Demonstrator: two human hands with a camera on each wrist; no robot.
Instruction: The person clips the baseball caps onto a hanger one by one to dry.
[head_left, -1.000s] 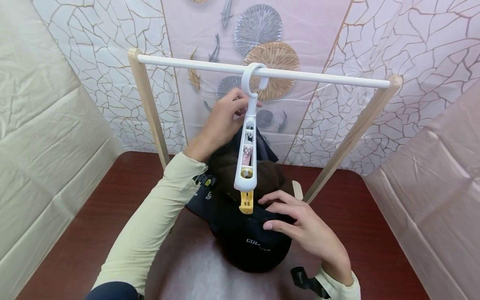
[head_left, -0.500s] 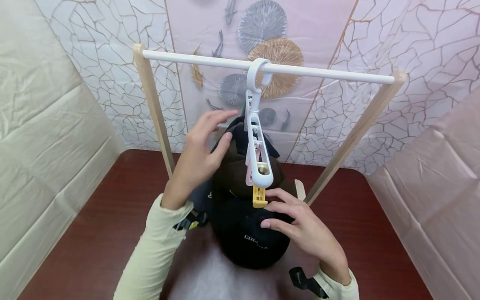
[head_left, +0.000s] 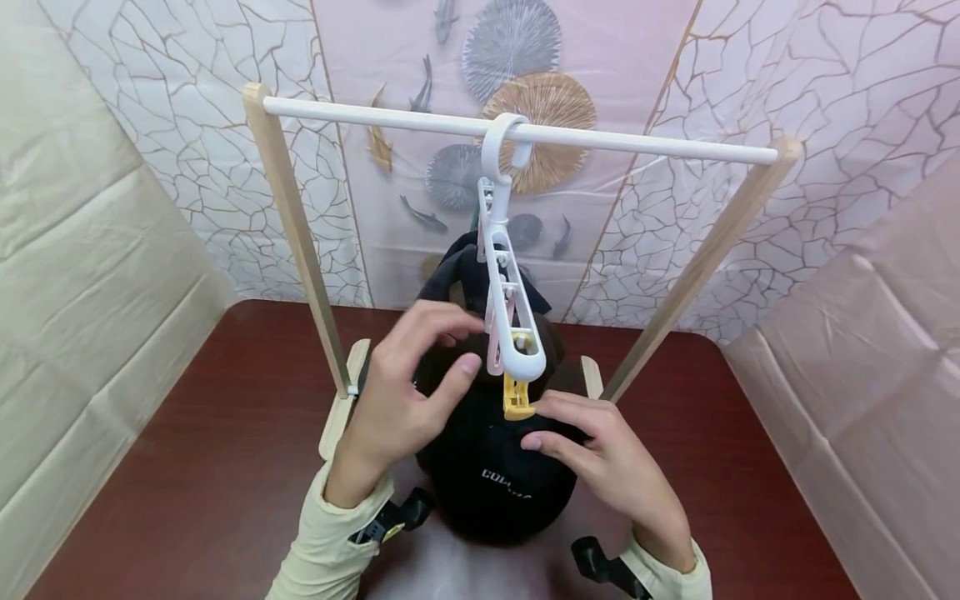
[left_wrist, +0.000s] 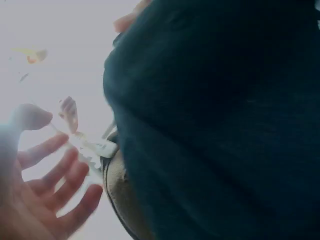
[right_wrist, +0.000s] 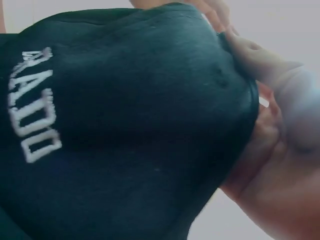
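Observation:
A black cap [head_left: 480,508] with white lettering hangs below the yellow clip [head_left: 517,398] of a white clip hanger [head_left: 517,292]. My right hand [head_left: 615,458] pinches the cap's edge, thumb on the outside and fingers behind it, as the right wrist view shows on the cap [right_wrist: 130,115]. My left hand [head_left: 393,396] is left of the hanger, fingers loosely bent and holding nothing, its fingertips near a pink clip [head_left: 492,343]. Behind the black cap are a brown cap [head_left: 551,346] and dark navy fabric [head_left: 465,271], partly hidden by the hanger.
The hanger hooks over a white rod [head_left: 637,146] between two wooden posts [head_left: 296,225]. Wooden feet [head_left: 337,421] stand on the dark red table [head_left: 187,442]. A patterned backdrop [head_left: 202,150] rises behind, with pale fabric walls [head_left: 862,375] on both sides.
My left hand has come from behind the hanger toward me and down, its fingers off the back fabric. The hanger has turned, showing pink clips. My right hand stays at the black cap.

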